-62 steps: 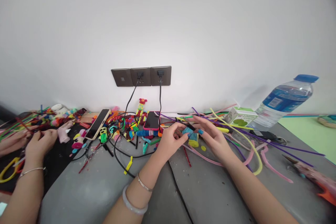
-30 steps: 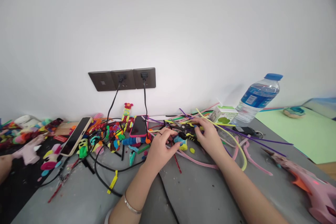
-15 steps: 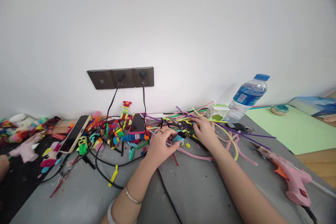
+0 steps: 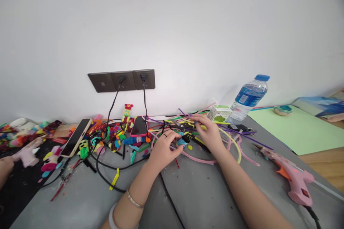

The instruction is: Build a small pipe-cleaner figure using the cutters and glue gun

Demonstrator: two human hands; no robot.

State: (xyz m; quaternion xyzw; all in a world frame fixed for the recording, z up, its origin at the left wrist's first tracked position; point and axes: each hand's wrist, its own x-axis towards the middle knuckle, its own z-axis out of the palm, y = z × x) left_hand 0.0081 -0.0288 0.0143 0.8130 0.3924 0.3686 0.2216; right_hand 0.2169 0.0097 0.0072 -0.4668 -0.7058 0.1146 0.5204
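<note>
now that the right hand has lifted from over the pliers toward the purple stem at its ten o'clock, grip hard to tell, the left hand alone seems to steady the blue piece, pinched at its two o'clock.

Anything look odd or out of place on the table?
The pink glue gun lies on its side, its barrel blotchy and darkened compared with the handle. The bottle looks tilted, though that may be lens distortion.
</note>
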